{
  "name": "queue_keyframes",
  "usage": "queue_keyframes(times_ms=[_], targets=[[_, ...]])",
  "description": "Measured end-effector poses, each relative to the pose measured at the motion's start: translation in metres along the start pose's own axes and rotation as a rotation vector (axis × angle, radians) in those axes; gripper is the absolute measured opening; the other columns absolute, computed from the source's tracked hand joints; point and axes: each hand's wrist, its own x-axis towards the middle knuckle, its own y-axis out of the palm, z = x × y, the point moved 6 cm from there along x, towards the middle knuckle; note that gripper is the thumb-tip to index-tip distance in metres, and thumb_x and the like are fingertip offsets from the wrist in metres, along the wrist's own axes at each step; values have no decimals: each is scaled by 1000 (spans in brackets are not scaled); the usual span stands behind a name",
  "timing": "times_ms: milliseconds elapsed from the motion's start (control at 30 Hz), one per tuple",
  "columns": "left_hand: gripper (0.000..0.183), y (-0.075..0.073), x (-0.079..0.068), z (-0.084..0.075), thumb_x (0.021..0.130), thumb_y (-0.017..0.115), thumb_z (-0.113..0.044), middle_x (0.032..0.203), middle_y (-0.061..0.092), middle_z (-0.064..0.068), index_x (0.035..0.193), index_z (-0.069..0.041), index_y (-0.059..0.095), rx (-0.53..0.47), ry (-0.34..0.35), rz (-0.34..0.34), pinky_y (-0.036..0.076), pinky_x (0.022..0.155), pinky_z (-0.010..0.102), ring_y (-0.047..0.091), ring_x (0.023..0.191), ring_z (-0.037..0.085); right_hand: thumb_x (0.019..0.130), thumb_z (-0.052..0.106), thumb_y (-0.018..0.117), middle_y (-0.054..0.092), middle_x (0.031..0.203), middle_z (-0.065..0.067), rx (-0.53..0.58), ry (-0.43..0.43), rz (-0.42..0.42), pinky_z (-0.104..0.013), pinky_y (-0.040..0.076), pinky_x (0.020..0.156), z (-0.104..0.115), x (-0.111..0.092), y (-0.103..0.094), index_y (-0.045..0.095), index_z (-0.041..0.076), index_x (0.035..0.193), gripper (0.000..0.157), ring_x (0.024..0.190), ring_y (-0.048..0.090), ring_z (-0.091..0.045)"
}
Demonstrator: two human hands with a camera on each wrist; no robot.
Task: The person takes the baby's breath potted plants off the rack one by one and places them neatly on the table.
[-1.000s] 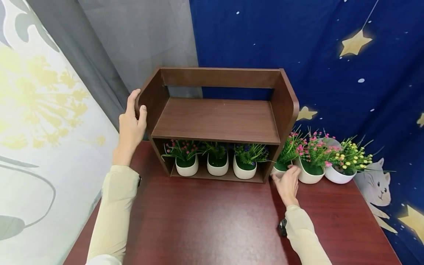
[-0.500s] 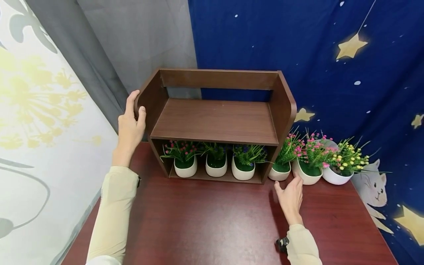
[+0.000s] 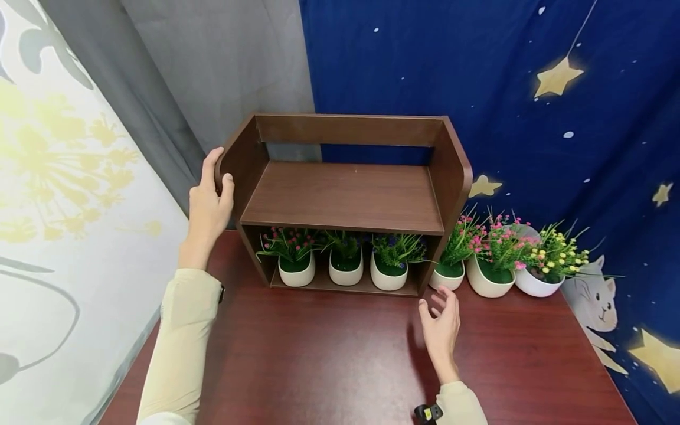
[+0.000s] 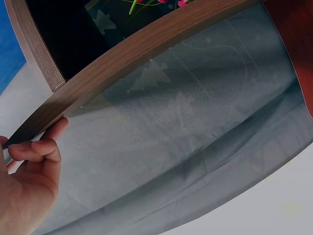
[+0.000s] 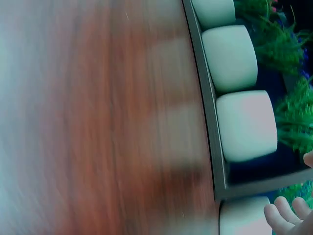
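Note:
A brown two-tier wooden shelf (image 3: 345, 198) stands on the table. My left hand (image 3: 208, 206) grips the front edge of its left side panel, with fingers curled round the outside in the left wrist view. In the lower tier sit three white pots of artificial flowers: a pink one (image 3: 297, 275) at left, a second pot (image 3: 346, 275) in the middle and a blue-purple one (image 3: 389, 278) at right. Beyond the shelf's right panel is another pot (image 3: 447, 280). My right hand (image 3: 441, 333) hovers in front of that corner, fingers loosely bent, holding nothing.
Right of the shelf also stand a pink-flowered pot (image 3: 491, 285) and a yellow-flowered pot (image 3: 539, 285), near the table's right edge. The reddish table (image 3: 319, 354) extends in front. Grey cloth (image 3: 228, 65) and a blue star-patterned curtain (image 3: 382, 65) hang behind.
My right hand has let go of the pot beside the shelf's right panel and drawn back toward me and to the left. My left hand stays on the panel.

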Motion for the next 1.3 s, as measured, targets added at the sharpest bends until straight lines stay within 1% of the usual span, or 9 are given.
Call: queue_keyframes(times_ms=[167,267,367,500,700,833,900,1133,1300], targets=[[46,1,1,1,96,39,-25,55,38,7,142,-27,34,-1,5,-2,29,46,38,33,40,26,79,1,67,54,114,-14,38,-6,89,-40,50,74,4,-9,15,55,4,117,40,91,64,-27],[46,0,0,2,96,40,-25,55,39,7,142,-28,35,-2,-4,-9,29,47,38,33,41,26,79,3,68,53,114,-16,35,-16,136,-42,50,74,6,-11,26,56,4,116,39,94,63,-28],[46,1,0,3,96,40,-25,55,40,8,142,-28,35,-2,-15,-12,29,47,38,34,41,26,79,5,69,53,113,-14,26,-29,152,-45,50,75,6,-11,35,58,6,115,37,99,61,-31],[46,1,0,3,96,40,-25,55,40,8,141,-28,36,-3,-16,-19,30,47,38,35,42,26,78,5,70,51,114,-13,10,-61,143,-47,49,76,7,-9,49,58,4,114,37,103,57,-34],[46,1,0,4,96,40,-25,54,40,8,141,-27,37,-2,-15,-27,29,47,38,33,41,26,76,8,73,40,128,-18,-62,-126,95,-45,44,81,6,-7,65,53,1,119,49,106,51,-34],[46,1,1,4,96,40,-25,54,39,8,141,-29,37,-4,-21,-29,29,47,38,33,42,27,75,12,74,34,133,-20,-100,-139,79,-48,38,86,3,-5,72,49,2,122,54,111,46,-38],[46,2,2,4,95,40,-26,55,40,8,141,-30,37,-7,-25,-31,29,49,38,34,43,27,76,13,74,34,133,-20,-101,-131,77,-49,37,88,0,-4,75,47,3,124,56,114,43,-38],[46,3,1,6,95,41,-27,59,45,12,140,-31,37,-14,-35,-29,32,51,40,38,46,28,75,9,75,32,134,-22,-54,-127,56,-44,39,87,-3,-2,81,43,2,128,63,117,42,-34],[45,3,1,7,95,41,-28,65,51,15,140,-32,37,-10,-48,-32,34,52,41,43,48,31,73,11,77,35,132,-24,-82,-151,40,-49,37,87,-2,1,85,45,2,129,65,119,39,-38]])
